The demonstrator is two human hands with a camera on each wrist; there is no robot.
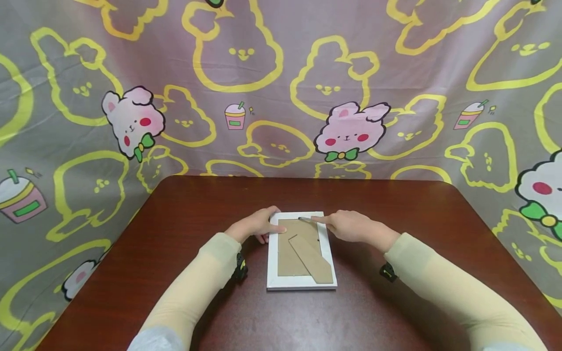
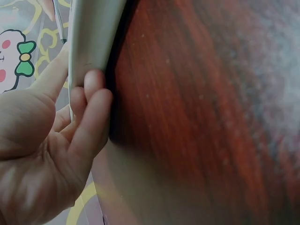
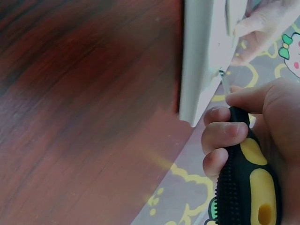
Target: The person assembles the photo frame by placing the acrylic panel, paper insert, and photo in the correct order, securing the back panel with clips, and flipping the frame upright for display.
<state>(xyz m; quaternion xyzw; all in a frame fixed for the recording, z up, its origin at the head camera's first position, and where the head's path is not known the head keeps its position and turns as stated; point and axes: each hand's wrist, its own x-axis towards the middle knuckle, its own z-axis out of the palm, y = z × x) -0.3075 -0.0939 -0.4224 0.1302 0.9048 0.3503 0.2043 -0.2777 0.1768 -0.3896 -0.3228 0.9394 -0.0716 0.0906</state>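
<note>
A white picture frame lies face down on the table, its brown backing board and slanting stand leg uppermost. My left hand grips its left side near the far corner, thumb over the backing and fingers against the side edge. In my right hand is a screwdriver with a black and yellow handle, the index finger stretched along toward the shaft. The screwdriver's tip is at a small dark metal tab by the backing's far edge.
The dark reddish-brown table has rounded far corners. Behind it and along the sides hangs a curtain printed with yellow outlines and pink rabbits. A black wrist camera sits under the right cuff, another at the left.
</note>
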